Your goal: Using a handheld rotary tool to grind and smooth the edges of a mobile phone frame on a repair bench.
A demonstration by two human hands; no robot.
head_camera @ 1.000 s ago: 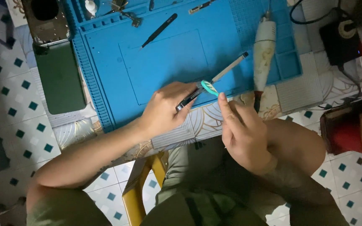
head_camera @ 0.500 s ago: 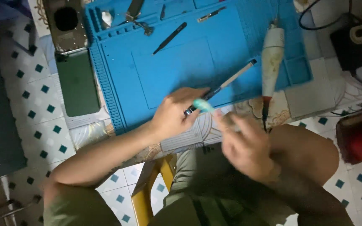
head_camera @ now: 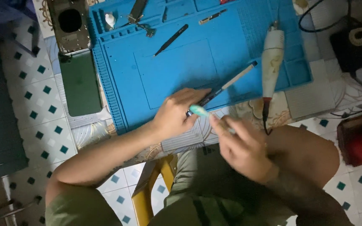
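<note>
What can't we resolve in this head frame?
- What the right hand grips: motion blur smears the fingers and anything between them.
- The near end of the slim tool: covered by the left hand.
- The small teal piece: too small and blurred to identify.
- Small parts in the blue mat trays: too tiny, cut by the top edge.

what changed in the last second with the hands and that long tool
The right hand drew back a little from the teal-tipped tool end. The left hand keeps its grip on the long tool. The blue mat, the tweezers and the white rotary tool lie as before.
</note>
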